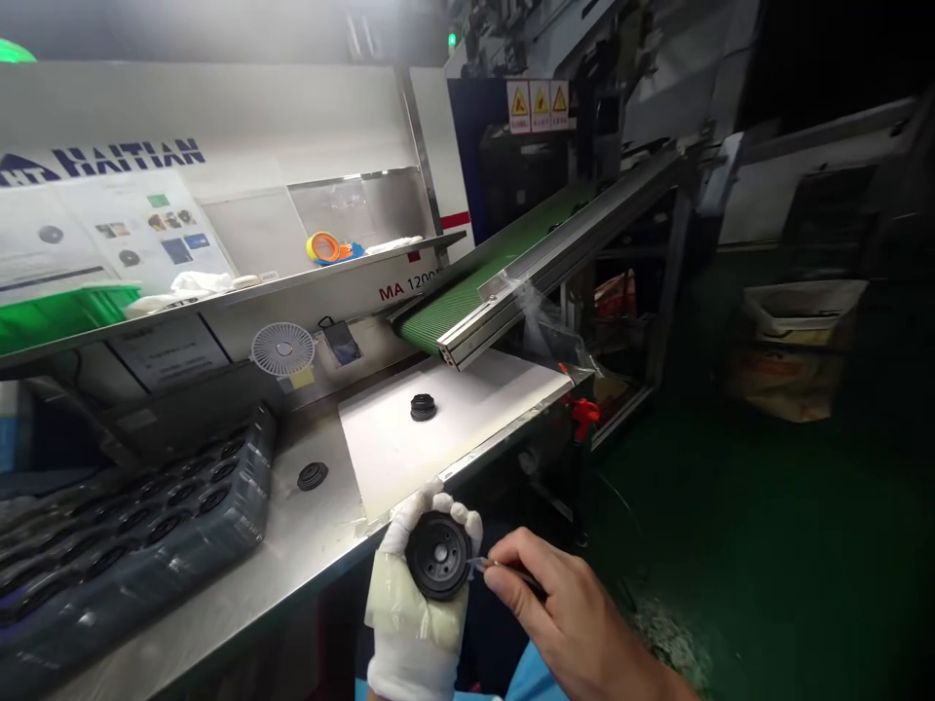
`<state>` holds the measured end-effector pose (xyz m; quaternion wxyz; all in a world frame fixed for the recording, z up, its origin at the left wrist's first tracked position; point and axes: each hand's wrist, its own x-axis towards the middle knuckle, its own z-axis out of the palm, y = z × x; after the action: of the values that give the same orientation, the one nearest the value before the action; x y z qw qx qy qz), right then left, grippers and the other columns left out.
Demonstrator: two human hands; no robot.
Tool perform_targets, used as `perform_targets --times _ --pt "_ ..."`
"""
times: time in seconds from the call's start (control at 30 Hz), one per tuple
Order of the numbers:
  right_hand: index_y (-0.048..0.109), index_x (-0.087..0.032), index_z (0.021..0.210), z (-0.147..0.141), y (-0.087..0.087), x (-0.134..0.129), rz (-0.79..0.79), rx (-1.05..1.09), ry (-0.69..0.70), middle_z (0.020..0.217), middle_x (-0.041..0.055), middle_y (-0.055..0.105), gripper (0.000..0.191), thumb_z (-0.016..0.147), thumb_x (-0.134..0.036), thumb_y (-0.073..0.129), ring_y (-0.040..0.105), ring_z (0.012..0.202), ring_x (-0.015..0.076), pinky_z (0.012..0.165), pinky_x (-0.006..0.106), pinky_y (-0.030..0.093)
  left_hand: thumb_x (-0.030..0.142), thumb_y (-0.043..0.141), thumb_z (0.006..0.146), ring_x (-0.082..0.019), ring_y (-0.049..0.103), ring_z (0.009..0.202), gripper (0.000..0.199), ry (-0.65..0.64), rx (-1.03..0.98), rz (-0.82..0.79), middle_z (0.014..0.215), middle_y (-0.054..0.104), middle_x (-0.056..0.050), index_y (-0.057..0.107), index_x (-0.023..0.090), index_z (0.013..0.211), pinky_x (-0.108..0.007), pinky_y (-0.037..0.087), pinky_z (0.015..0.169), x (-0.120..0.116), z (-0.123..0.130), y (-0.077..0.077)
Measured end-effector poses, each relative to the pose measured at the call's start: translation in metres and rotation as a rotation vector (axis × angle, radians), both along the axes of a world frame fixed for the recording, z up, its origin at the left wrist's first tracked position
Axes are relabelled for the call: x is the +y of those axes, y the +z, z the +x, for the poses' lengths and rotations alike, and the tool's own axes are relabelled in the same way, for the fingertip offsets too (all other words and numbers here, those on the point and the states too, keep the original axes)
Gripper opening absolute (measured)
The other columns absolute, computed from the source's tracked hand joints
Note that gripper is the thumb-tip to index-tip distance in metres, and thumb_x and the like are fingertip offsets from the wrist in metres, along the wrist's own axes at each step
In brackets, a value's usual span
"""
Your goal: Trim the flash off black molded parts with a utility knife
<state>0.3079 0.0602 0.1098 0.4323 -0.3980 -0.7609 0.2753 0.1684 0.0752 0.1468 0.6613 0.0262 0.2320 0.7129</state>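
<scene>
My left hand (416,594), in a white fabric glove, grips a black round moulded part (438,555) with a central hole, its face turned up toward me. My right hand (562,608) is bare and pinches a small trimming knife (493,563), whose thin metal tip touches the part's rim. A matching black part (423,407) stands on a white board (438,438), and another (313,475) lies on the steel bench (307,545).
To the left, a dark tray (168,516) with rows of round pockets sits under plastic film. A green conveyor belt (467,302) slopes up to the right and ends above the white board. Beyond it stands a moulding machine (292,117). A sack (796,350) sits on the green floor.
</scene>
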Motion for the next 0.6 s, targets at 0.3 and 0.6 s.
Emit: perform_targets --times 0.3,0.6 --pt "0.057 -0.024 0.088 -0.016 -0.002 0.052 0.014 0.089 -0.042 0.078 -0.0027 0.064 0.014 0.092 -0.035 0.048 0.061 0.069 0.0123 0.063 0.02 0.048 0.011 0.057 0.079 -0.017 0.062 0.078 0.012 0.11 -0.101 -0.093 0.082 0.062 -0.005 0.062 0.013 0.09 -0.04 0.055 0.08 0.052 -0.017 -0.005" --pt "0.054 -0.025 0.087 -0.033 -0.035 0.135 0.027 -0.003 0.009 0.074 -0.0043 0.062 0.005 0.088 -0.029 0.054 0.06 0.064 0.0111 0.061 0.019 0.047 0.012 0.055 0.081 -0.016 0.064 0.075 0.011 0.134 -0.117 -0.222 0.076 0.064 -0.004 0.066 0.012 0.086 -0.038 0.055 0.082 0.154 -0.026 -0.009"
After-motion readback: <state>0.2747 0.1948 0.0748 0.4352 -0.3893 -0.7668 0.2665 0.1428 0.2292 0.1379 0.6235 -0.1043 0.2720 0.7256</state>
